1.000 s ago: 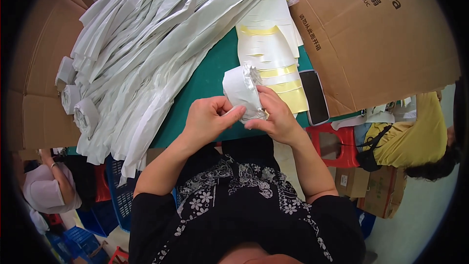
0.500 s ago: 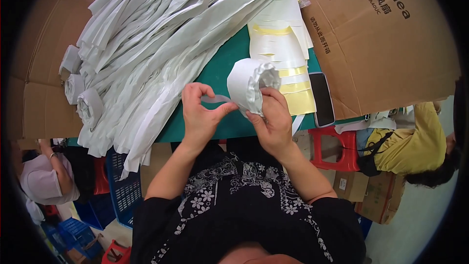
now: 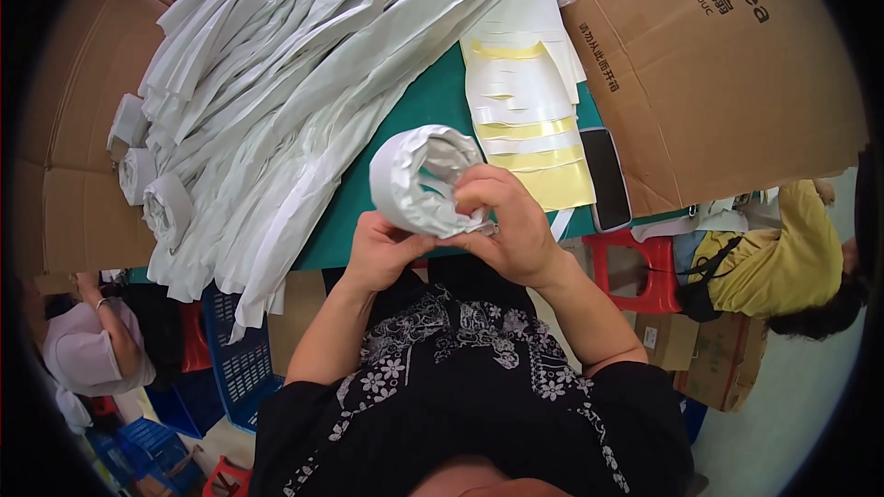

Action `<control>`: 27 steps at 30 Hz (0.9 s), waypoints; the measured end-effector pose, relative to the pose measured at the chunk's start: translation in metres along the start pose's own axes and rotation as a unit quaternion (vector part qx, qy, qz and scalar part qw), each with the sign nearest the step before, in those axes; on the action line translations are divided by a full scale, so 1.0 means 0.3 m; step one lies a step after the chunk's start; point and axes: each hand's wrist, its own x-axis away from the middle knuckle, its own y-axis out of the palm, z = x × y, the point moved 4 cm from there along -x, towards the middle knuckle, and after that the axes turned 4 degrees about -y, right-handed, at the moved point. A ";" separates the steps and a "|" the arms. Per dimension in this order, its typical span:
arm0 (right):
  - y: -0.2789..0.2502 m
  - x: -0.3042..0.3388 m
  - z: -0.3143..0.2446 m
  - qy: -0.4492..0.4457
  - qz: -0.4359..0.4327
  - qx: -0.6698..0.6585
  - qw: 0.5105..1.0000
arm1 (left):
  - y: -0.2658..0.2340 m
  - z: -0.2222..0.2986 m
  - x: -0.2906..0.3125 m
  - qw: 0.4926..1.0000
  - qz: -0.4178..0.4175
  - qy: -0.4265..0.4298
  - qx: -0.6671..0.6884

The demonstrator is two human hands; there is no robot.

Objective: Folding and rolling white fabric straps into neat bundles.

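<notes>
A white ring-shaped roll of wide, crinkled strip (image 3: 391, 182) is held up over the green table (image 3: 428, 110), its hollow middle turned toward me. My right hand (image 3: 517, 228) is closed on the roll's right side, fingers hooked into the hollow and thumb beneath. My left hand (image 3: 373, 253) is closed at the roll's lower left edge, thumb pointing right; its fingers are partly hidden behind the roll. Beyond the roll lie white and yellow sheets of peel-off strips (image 3: 516, 110), some lifted. A big heap of long pale strips (image 3: 295, 120) spreads across the table's left.
Three finished-looking coils (image 3: 168, 209) sit at the heap's left edge. A dark-screened phone (image 3: 605, 179) lies beside the sheets. Cardboard (image 3: 727, 110) borders the right, more cardboard (image 3: 87, 101) the left. A blue crate (image 3: 235, 359) and red stool (image 3: 626, 271) stand below; people sit at both sides.
The roll has moved left and turned so its hollow faces me. My left hand has gone from pinching a thin pale strip to the roll's underside; that strip is out of sight.
</notes>
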 end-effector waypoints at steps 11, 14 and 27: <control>0.050 -0.005 0.012 0.036 0.034 -0.185 0.982 | -0.005 0.020 0.010 0.987 -0.075 0.025 0.143; 0.043 -0.028 -0.006 -0.020 0.022 -0.067 0.997 | -0.012 0.006 0.007 0.966 -0.103 -0.002 0.237; 0.066 -0.029 -0.002 0.040 0.026 -0.030 0.998 | 0.020 -0.017 -0.019 0.934 -0.126 -0.010 0.335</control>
